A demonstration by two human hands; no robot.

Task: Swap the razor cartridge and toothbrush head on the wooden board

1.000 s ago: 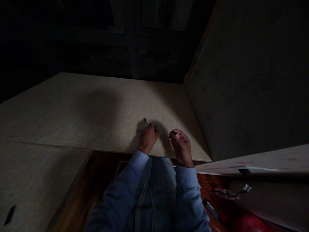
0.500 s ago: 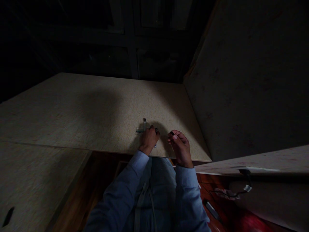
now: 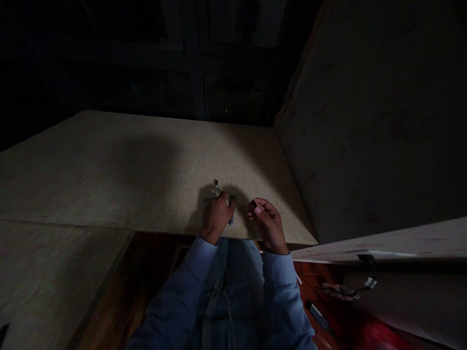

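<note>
My left hand (image 3: 219, 214) is closed low over the pale tabletop, fingers pinched. From its fingertips a slender dark stick with a pale end (image 3: 231, 220) runs down toward the table's front edge; its kind is too dim to tell. Beyond the knuckles lies a small clear piece with a black end (image 3: 216, 183). A thin green strip (image 3: 207, 200) shows left of the fingers, partly hidden by them. To the right, my right hand (image 3: 269, 221) is raised a little above the table, thumb and fingers pinching a small black piece (image 3: 254, 204).
The tabletop (image 3: 156, 165) meets a dark patterned panel (image 3: 365, 121) on the right and dark window frames at the back. A lower pale surface (image 3: 44, 272) stands at left. On the reddish floor at right lie a dark flat object (image 3: 318, 315) and a cable (image 3: 352, 294).
My left hand has drawn slightly left and toward me, and the slender stick has come into sight beneath it. My right hand has shifted slightly left, still holding the black piece.
</note>
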